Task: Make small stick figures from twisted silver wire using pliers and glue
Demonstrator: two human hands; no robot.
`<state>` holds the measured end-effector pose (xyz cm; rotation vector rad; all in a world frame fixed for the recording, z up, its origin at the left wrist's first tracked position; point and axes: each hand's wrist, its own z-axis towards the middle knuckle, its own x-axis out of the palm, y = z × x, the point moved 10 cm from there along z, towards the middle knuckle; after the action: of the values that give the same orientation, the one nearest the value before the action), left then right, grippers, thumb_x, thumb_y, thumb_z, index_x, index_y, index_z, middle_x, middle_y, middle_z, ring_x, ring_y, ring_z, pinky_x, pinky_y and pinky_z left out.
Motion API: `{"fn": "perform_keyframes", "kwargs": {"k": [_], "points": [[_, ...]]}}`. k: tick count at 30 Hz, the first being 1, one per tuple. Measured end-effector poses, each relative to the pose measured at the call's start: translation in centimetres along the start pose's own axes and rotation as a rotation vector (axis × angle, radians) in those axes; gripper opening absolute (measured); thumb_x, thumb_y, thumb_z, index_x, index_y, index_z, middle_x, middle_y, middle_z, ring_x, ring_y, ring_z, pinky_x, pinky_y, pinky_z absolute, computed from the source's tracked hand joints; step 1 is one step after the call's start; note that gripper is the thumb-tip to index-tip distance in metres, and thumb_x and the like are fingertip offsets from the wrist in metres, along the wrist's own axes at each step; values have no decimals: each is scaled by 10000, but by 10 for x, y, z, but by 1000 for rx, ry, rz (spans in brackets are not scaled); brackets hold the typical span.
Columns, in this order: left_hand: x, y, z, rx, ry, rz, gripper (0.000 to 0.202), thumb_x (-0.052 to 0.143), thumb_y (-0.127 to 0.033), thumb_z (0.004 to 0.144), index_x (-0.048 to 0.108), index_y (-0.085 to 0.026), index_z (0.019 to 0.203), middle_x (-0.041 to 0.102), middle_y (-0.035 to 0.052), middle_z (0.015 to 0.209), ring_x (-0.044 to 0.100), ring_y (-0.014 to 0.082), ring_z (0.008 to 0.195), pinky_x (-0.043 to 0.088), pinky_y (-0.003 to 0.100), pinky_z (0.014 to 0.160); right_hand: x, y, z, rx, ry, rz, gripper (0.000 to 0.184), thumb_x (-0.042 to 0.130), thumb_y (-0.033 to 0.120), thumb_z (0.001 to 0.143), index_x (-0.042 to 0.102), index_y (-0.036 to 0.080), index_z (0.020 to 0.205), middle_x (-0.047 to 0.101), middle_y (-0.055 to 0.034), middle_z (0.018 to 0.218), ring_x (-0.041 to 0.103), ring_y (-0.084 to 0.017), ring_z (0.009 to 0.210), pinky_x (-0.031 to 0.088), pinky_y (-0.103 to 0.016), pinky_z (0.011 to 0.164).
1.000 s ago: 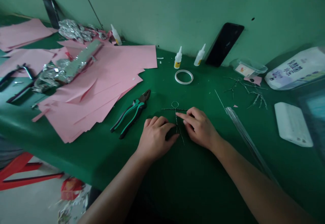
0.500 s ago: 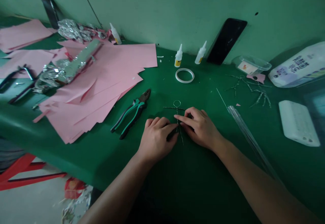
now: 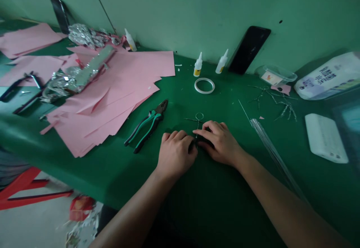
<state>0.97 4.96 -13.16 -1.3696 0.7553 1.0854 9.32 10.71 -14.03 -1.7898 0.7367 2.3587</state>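
A small twisted wire figure [image 3: 198,124], with a round loop on top and a crosspiece below it, is between my hands on the green table. My left hand [image 3: 177,152] is closed, thumb and forefinger pinched on the lower end of the wire. From the other side my right hand [image 3: 221,139] grips the wire's stem, its forefinger lying across it. My fingers hide most of the lower wire. Left of my hands lie pliers [image 3: 149,124] with green and black handles, jaws pointing away from me.
Pink paper sheets [image 3: 126,79] and crumpled foil [image 3: 64,81] cover the left side. Behind my hands are a tape roll [image 3: 204,92], glue bottles [image 3: 198,66] and a leaning phone [image 3: 250,49]. Loose straight wires [image 3: 270,147], branched wire pieces [image 3: 277,98] and a white box-shaped device [image 3: 326,137] lie right.
The lower wire end that stuck out toward me between my hands is now mostly hidden by my fingers. My left hand has turned slightly and shifted right. The view has moved a little.
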Motion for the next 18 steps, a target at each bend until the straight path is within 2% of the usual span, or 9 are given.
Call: {"fn": "perform_keyframes", "kwargs": {"k": [4, 8, 10, 13, 18], "points": [[0, 3, 1, -33, 30, -37, 149, 568, -187, 837, 705, -219, 886, 680, 23, 891, 627, 228, 884, 408, 385, 790, -4, 4, 0, -5, -47, -38, 253, 500, 317, 949, 666, 222, 1115, 571, -104, 1057, 504, -242, 951, 343, -393, 799], [-7, 4, 1, 5, 30, -133, 136, 558, -153, 844, 674, -188, 906, 684, 41, 928, 618, 222, 898, 439, 367, 808, -15, 11, -3, -44, -154, -53, 154, 511, 215, 944, 665, 220, 938, 630, -71, 1089, 507, -245, 1073, 286, -416, 887], [-12, 3, 0, 27, 20, -203, 138, 556, -142, 850, 669, -180, 920, 693, 39, 920, 620, 213, 892, 451, 359, 809, -20, 16, -5, -84, -195, -13, 153, 501, 165, 947, 643, 222, 940, 672, -34, 1039, 552, -207, 1050, 251, -418, 912], [-17, 2, -2, 55, 14, -302, 153, 555, -159, 876, 688, -181, 947, 699, 36, 900, 624, 197, 868, 468, 336, 776, -25, 20, -7, -125, -239, 38, 173, 470, 131, 954, 620, 216, 952, 697, 5, 930, 608, -152, 893, 230, -410, 916], [-22, 0, -6, 90, 0, -407, 172, 557, -202, 916, 724, -178, 945, 667, 40, 845, 614, 155, 779, 485, 285, 722, -27, 26, -7, -150, -254, 41, 193, 437, 120, 953, 612, 200, 933, 690, -3, 921, 612, -156, 871, 226, -402, 913]]}}
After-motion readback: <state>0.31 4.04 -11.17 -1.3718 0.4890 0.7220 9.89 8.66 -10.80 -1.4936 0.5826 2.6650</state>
